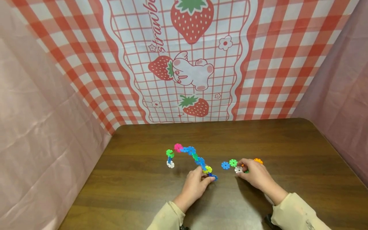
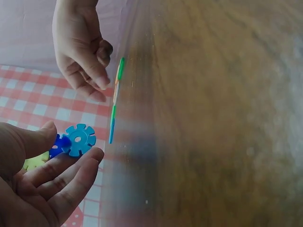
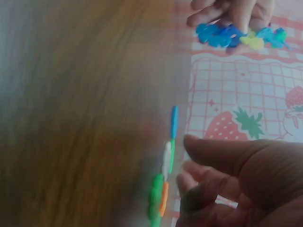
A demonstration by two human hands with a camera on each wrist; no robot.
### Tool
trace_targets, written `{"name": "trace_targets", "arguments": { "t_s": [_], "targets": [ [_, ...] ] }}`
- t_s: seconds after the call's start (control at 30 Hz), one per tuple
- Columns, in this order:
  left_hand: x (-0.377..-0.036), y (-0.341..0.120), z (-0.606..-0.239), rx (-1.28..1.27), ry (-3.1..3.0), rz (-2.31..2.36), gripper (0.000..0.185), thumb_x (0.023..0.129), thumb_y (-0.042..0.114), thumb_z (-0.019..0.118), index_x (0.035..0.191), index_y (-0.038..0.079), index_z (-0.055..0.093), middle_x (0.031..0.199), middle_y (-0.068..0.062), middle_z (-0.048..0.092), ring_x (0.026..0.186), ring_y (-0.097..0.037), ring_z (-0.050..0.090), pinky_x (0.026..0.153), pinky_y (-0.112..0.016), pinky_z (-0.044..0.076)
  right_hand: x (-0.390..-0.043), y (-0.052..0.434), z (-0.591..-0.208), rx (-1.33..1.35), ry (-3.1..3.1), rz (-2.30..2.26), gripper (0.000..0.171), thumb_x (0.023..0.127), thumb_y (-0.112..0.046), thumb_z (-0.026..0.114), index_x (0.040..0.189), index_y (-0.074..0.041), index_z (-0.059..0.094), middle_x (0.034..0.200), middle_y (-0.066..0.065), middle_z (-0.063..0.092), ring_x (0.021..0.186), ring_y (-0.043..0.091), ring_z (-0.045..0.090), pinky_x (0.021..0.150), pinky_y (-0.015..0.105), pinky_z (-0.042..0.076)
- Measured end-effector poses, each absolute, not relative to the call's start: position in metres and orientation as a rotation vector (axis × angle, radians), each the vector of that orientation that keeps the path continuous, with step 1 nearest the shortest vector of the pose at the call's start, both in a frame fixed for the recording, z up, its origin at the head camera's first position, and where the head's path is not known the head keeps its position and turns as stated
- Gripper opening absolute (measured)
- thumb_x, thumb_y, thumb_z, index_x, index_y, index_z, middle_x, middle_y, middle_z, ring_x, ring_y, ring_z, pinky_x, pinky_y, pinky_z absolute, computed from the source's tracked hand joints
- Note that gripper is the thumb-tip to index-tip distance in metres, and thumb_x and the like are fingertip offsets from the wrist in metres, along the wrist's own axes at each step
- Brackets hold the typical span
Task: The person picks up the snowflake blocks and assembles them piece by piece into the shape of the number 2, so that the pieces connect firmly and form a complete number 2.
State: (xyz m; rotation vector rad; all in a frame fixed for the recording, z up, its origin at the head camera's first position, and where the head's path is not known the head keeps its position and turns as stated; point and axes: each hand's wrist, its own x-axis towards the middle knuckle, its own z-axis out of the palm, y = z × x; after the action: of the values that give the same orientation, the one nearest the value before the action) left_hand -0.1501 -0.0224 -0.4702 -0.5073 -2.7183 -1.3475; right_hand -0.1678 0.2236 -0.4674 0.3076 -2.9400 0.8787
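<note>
A curved chain of plastic snowflake discs [image 1: 189,150] lies on the brown wooden table [image 1: 143,179], running from a white disc on the left to a blue disc near the middle. My left hand [image 1: 207,178] pinches the chain's near end; the left wrist view shows thumb and fingers round a blue disc [image 2: 79,139]. My right hand [image 1: 242,167] hovers with curled fingers over a few loose discs: blue [image 1: 225,165], green [image 1: 233,163], white [image 1: 238,169] and orange [image 1: 257,160]. Its fingertips are at the white one, gripping nothing that I can see. The right wrist view shows these loose discs [image 3: 165,165] edge-on.
A red checked cloth with strawberries [image 1: 189,60] hangs behind the table, with pink sheets [image 1: 37,127] on both sides. The table's far edge and rounded corners show.
</note>
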Motion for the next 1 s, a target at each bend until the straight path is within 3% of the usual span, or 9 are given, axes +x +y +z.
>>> {"name": "trace_targets", "arguments": {
  "t_s": [0.17, 0.37, 0.5, 0.63, 0.77, 0.83, 1.0],
  "targets": [
    [-0.150, -0.023, -0.471, -0.494, -2.734, -1.416, 0.022, 0.087, 0.021, 0.074, 0.086, 0.008, 0.057, 0.073, 0.001, 0.067, 0.059, 0.000, 0.044, 0.053, -0.020, 0.040, -0.170, 0.224, -0.469, 0.233, -3.026, 0.731, 0.027, 0.077, -0.018, 0.082, 0.098, -0.010, 0.066, 0.081, 0.001, 0.059, 0.072, 0.018, 0.055, 0.058, 0.038, 0.043],
    [-0.149, -0.021, -0.472, -0.479, -2.684, -1.709, 0.020, 0.088, 0.012, 0.072, 0.092, 0.000, 0.056, 0.075, -0.004, 0.071, 0.063, -0.008, 0.064, 0.055, -0.019, 0.050, -0.171, 0.223, -0.470, 0.219, -3.012, 0.733, 0.029, 0.075, -0.017, 0.083, 0.093, -0.010, 0.062, 0.083, 0.002, 0.055, 0.073, 0.020, 0.053, 0.057, 0.039, 0.042],
    [-0.149, -0.020, -0.472, -0.445, -2.669, -1.782, 0.020, 0.088, 0.009, 0.072, 0.093, -0.001, 0.056, 0.077, -0.007, 0.072, 0.066, -0.014, 0.068, 0.056, -0.019, 0.051, -0.170, 0.223, -0.470, 0.194, -2.989, 0.779, 0.029, 0.076, -0.017, 0.082, 0.090, -0.013, 0.057, 0.074, -0.001, 0.050, 0.066, 0.017, 0.048, 0.053, 0.034, 0.036],
    [-0.149, -0.019, -0.471, -0.416, -2.674, -1.784, 0.020, 0.087, 0.009, 0.072, 0.093, -0.001, 0.056, 0.076, -0.007, 0.072, 0.066, -0.014, 0.068, 0.056, -0.019, 0.051, -0.168, 0.222, -0.471, 0.218, -2.932, 0.819, 0.016, 0.082, -0.016, 0.077, 0.085, -0.015, 0.061, 0.066, -0.005, 0.049, 0.060, 0.014, 0.045, 0.053, 0.033, 0.034],
    [-0.149, -0.019, -0.470, -0.397, -2.685, -1.740, 0.019, 0.087, 0.009, 0.073, 0.091, -0.001, 0.057, 0.074, -0.006, 0.071, 0.062, -0.009, 0.065, 0.054, -0.019, 0.050, -0.167, 0.220, -0.471, 0.299, -2.858, 0.887, 0.011, 0.091, -0.014, 0.068, 0.081, -0.015, 0.067, 0.067, -0.010, 0.059, 0.066, 0.013, 0.056, 0.061, 0.037, 0.044],
    [-0.149, -0.019, -0.470, -0.392, -2.686, -1.714, 0.019, 0.086, 0.009, 0.073, 0.090, 0.000, 0.057, 0.073, -0.005, 0.071, 0.061, -0.007, 0.064, 0.053, -0.018, 0.050, -0.167, 0.217, -0.470, 0.343, -2.851, 0.975, 0.014, 0.095, -0.013, 0.062, 0.083, -0.013, 0.069, 0.072, -0.009, 0.065, 0.068, 0.014, 0.060, 0.066, 0.037, 0.047],
    [-0.150, -0.019, -0.471, -0.416, -2.687, -1.632, 0.022, 0.085, 0.013, 0.076, 0.088, 0.002, 0.057, 0.071, -0.003, 0.071, 0.058, -0.001, 0.062, 0.052, -0.018, 0.049, -0.163, 0.208, -0.465, 0.361, -2.860, 1.399, 0.009, 0.097, -0.009, 0.059, 0.103, -0.003, 0.063, 0.076, 0.000, 0.071, 0.051, 0.015, 0.054, 0.051, 0.030, 0.046]
  ]
}}
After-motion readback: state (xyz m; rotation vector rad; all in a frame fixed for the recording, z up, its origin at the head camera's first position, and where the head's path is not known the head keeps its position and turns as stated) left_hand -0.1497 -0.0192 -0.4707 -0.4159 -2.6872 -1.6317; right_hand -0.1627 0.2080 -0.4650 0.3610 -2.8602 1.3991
